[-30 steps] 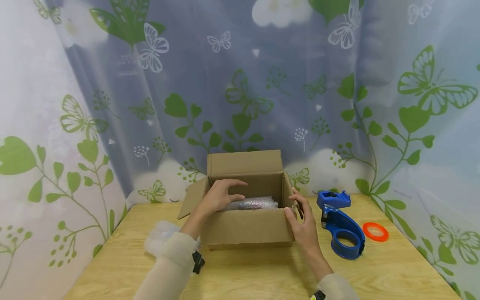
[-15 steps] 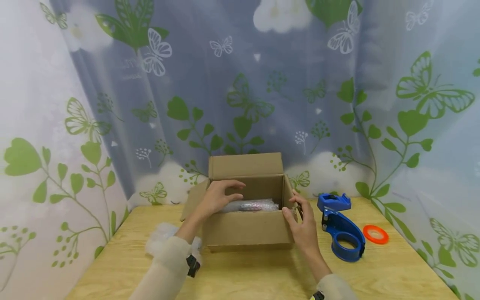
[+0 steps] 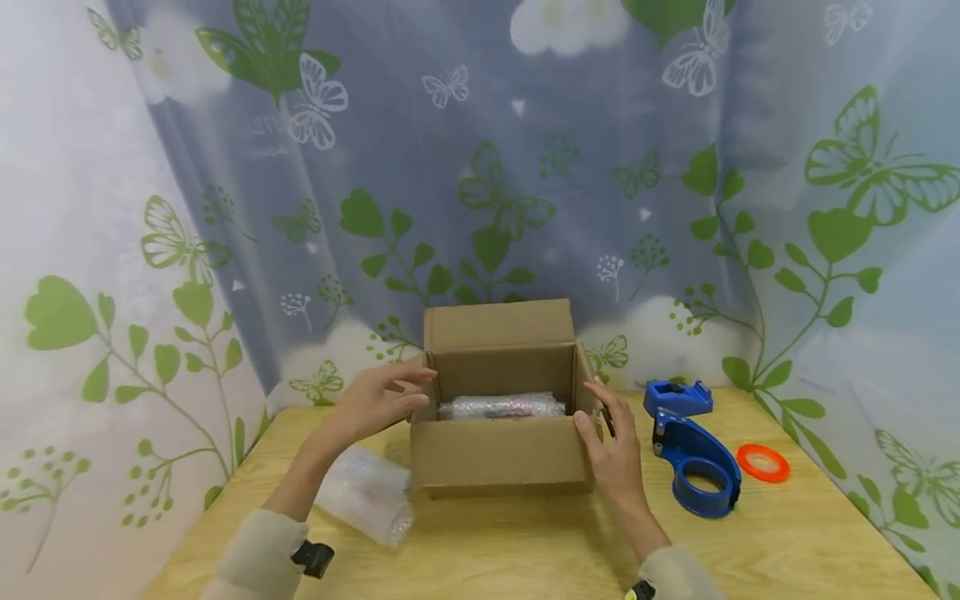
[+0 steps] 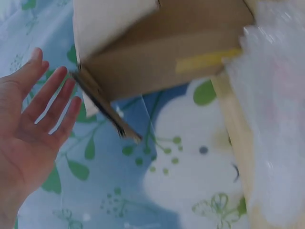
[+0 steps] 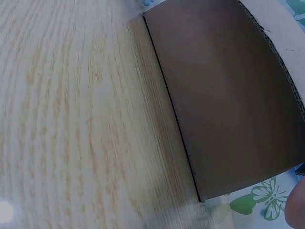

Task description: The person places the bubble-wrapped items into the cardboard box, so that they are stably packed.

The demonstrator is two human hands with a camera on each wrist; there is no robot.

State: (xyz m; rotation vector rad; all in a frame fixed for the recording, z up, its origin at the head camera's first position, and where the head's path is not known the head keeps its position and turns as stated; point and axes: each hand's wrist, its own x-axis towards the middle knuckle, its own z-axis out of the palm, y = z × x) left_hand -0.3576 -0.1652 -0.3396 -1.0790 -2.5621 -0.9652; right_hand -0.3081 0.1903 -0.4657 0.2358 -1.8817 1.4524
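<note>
Box [image 3: 495, 454] on table [image 3: 525, 550], tape dispenser [image 3: 693, 454] right, bubble wrap [image 3: 363, 496] left

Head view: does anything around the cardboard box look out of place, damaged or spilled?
Nothing stands out. The cardboard box sits square on the table with flaps open and a bubble-wrapped item inside. A loose piece of bubble wrap lies beside it, the tape dispenser and orange ring to its right.

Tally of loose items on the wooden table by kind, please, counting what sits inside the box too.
Open brown cardboard box: 1
Clear bubble wrap bundles: 2, one in the box, one on the table beside it
Blue plastic tape dispenser: 1
Orange tape ring: 1
Total: 5
</note>
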